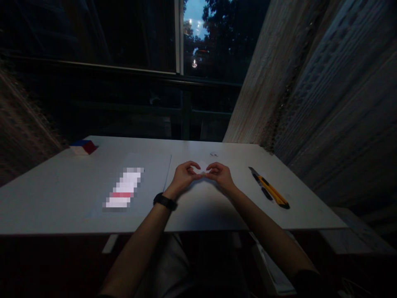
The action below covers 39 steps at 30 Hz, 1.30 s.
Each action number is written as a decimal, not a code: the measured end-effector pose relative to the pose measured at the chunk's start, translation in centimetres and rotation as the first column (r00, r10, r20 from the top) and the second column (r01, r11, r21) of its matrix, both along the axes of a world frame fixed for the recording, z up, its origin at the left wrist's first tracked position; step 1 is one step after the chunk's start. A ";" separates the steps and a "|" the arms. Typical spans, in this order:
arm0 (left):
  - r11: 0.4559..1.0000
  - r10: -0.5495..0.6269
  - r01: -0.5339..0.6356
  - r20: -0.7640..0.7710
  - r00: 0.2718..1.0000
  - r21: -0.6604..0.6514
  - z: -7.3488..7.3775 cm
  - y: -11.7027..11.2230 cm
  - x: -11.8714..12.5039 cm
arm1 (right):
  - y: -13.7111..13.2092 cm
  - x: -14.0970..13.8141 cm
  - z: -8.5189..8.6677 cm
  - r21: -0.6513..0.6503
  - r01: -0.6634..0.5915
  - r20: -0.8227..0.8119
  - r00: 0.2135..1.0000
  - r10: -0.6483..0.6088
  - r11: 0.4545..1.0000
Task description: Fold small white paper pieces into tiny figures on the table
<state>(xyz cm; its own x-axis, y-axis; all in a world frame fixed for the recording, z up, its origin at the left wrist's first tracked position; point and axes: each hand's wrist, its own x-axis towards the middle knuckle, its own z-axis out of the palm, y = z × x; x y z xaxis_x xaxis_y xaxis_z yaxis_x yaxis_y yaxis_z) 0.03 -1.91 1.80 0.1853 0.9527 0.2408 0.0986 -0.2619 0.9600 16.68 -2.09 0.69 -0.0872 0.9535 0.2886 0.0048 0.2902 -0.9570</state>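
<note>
My left hand (183,174) and my right hand (221,174) meet over the middle of the white table (62,186). Both have curled fingers pinched on a small white piece of paper (203,167) held between them, just above the tabletop. A black watch (165,201) sits on my left wrist. The dim light hides the paper's exact shape.
A yellow and black utility knife (269,188) lies to the right of my hands. A white sheet (145,174) lies to the left. A red and blue block (83,146) rests at the far left corner. A tiny scrap (214,154) lies beyond my hands. A wall rises on the right.
</note>
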 end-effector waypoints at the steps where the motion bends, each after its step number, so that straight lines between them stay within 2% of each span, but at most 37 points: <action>1: 1.000 -0.008 0.008 0.021 1.000 -0.003 0.0 0.0 0.0 | 0.0 0.0 -0.1 -0.009 0.005 -0.010 1.000 -0.005 1.000; 13: 0.992 -0.100 0.111 0.177 0.979 -0.054 -0.1 0.0 -0.1 | -0.4 -1.0 0.1 -0.083 0.068 -0.155 0.985 -0.080 0.994; 23: 0.998 -0.024 0.028 0.060 0.998 -0.059 0.6 -0.2 -0.2 | -0.2 -0.8 -0.6 -0.022 0.082 -0.119 0.989 -0.084 0.996; 28: 0.999 0.040 -0.040 0.009 0.999 -0.019 0.2 0.1 -0.3 | -0.3 -0.8 -0.3 -0.052 -0.001 -0.069 0.998 -0.003 0.999; 34: 0.995 0.085 -0.079 -0.119 0.989 0.053 -0.7 0.1 -0.1 | 0.0 -0.3 -0.9 -0.116 -0.149 -0.069 0.987 0.142 0.982; 39: 0.994 0.072 -0.057 -0.162 0.984 0.097 -0.9 0.0 -0.1 | 0.0 -0.1 -0.9 -0.152 -0.178 -0.088 0.982 0.166 0.972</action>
<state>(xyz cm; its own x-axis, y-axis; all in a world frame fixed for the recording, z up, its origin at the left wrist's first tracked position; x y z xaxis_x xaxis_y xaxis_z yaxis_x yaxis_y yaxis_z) -0.09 -1.91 0.92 0.1686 0.9393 0.2987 0.2733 -0.3357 0.9014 16.55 -2.10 -0.16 -0.2376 0.9602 0.1466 -0.1045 0.1248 -0.9867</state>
